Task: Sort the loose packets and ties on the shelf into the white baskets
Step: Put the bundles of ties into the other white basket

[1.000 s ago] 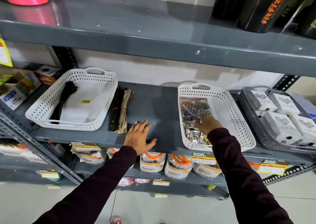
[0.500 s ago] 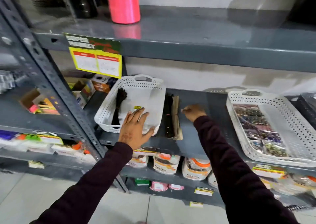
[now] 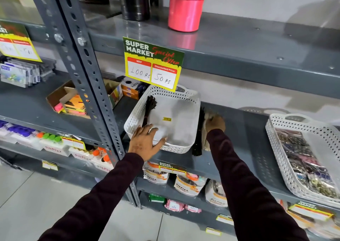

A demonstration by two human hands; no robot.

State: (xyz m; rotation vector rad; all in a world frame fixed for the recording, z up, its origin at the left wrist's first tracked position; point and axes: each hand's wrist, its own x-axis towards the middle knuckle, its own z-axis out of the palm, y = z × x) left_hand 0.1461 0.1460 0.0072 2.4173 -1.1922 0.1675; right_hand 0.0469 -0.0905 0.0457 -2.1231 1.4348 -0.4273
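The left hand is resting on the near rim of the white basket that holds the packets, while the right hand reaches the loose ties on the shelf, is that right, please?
Not quite. In the head view the left hand rests on the near rim of the white basket that holds a dark bundle of ties, not packets; the packets lie in the other basket. The right hand does reach the loose ties.

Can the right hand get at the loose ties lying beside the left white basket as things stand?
Probably yes: the right hand is already on the loose ties, which lie uncovered on the shelf right of the basket.

Loose ties (image 3: 199, 130) lie on the shelf (image 3: 244, 130) between two baskets (image 3: 181, 146).
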